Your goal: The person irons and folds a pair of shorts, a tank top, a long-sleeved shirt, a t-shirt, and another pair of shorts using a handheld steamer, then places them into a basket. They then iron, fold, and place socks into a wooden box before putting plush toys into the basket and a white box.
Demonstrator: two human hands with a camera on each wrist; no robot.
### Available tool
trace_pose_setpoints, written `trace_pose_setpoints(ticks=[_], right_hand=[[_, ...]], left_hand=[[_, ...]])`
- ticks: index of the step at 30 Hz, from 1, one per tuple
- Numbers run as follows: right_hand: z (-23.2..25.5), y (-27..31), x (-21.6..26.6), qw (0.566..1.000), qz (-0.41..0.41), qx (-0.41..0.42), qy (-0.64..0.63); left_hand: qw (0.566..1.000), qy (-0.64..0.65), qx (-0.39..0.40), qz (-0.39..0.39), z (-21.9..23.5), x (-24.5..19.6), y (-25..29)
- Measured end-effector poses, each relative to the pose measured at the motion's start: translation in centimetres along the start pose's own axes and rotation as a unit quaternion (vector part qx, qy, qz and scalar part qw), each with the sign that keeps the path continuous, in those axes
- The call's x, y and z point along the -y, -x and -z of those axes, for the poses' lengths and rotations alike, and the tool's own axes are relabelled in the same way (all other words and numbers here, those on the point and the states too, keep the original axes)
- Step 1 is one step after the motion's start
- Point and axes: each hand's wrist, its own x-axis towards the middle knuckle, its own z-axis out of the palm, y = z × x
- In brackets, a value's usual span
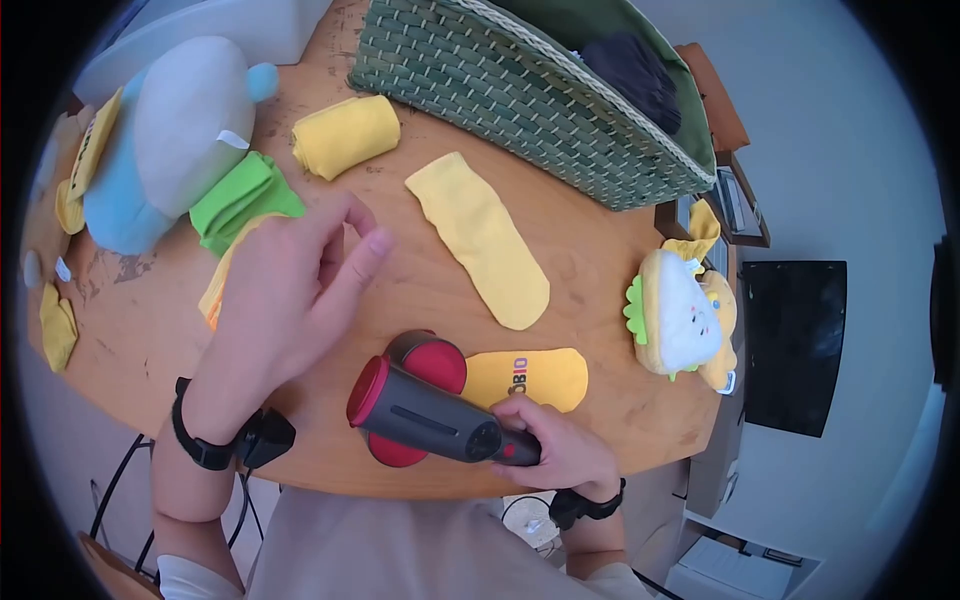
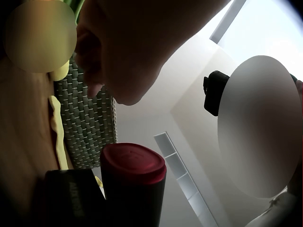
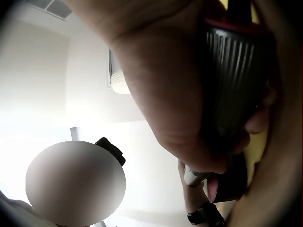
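My right hand (image 1: 560, 450) grips the handle of a dark grey handheld device with a red end (image 1: 425, 410), above the table's near edge. The right wrist view shows its ribbed grey handle (image 3: 232, 71) inside the curled fingers. Under the device are round dark grey and red parts (image 1: 435, 360). A yellow sock with printed letters (image 1: 545, 378) lies flat beside it. My left hand (image 1: 285, 285) is raised over the table's left side, fingers loosely bent and nothing visible in them. It partly hides a yellow cloth with orange marks (image 1: 218, 290). Further off lies a plain pale yellow sock (image 1: 485, 245).
A green woven basket (image 1: 500, 100) with dark cloth inside stands at the back. Also on the table are a rolled yellow cloth (image 1: 345, 135), a folded green cloth (image 1: 240, 200), a large blue-and-grey plush toy (image 1: 185, 140) at left and a sandwich plush (image 1: 680, 315) at right.
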Motion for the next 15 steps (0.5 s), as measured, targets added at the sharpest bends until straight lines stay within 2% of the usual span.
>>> trace_pose_setpoints(ticks=[2, 4, 6, 7, 9, 11, 13, 14, 15], right_hand=[[-0.9, -0.3, -0.4, 1.0, 0.02, -0.019, -0.011], [-1.6, -0.2, -1.3, 0.998, 0.043, -0.045, -0.027], [-2.5, 0.7, -2.4, 0.975, 0.104, -0.12, -0.157], [-2.6, 1.6, -2.4, 0.972, 0.103, -0.133, -0.161], [-2.4, 4.3, -2.4, 0.932, 0.021, -0.189, -0.31], [-2.6, 6.8, -3.0, 0.93, 0.031, -0.248, -0.269], [-2.9, 9.6, -3.7, 0.913, -0.012, -0.366, -0.179], [-2.7, 10.8, -4.5, 0.913, -0.039, -0.405, -0.03], [-2.8, 11.8, -5.2, 0.91, -0.042, -0.41, -0.034]], left_hand=[[0.996, 0.072, -0.057, -0.016, -0.1, 0.2, -0.1], [0.995, 0.08, -0.055, -0.02, 0.1, 0.1, -0.1], [0.995, 0.088, -0.047, -0.026, 0.2, 0.0, 0.0], [0.996, 0.075, -0.049, -0.024, 0.1, 0.1, 0.1], [0.996, 0.074, -0.041, -0.036, -0.6, 0.2, 0.0], [0.997, 0.052, -0.031, -0.038, -0.9, 0.6, 0.1], [0.998, 0.051, -0.004, -0.026, -0.9, 0.0, 0.3], [0.999, 0.042, 0.0, -0.024, -1.0, -0.2, 0.4], [0.999, 0.031, 0.004, -0.02, -1.0, -0.3, 0.4]])
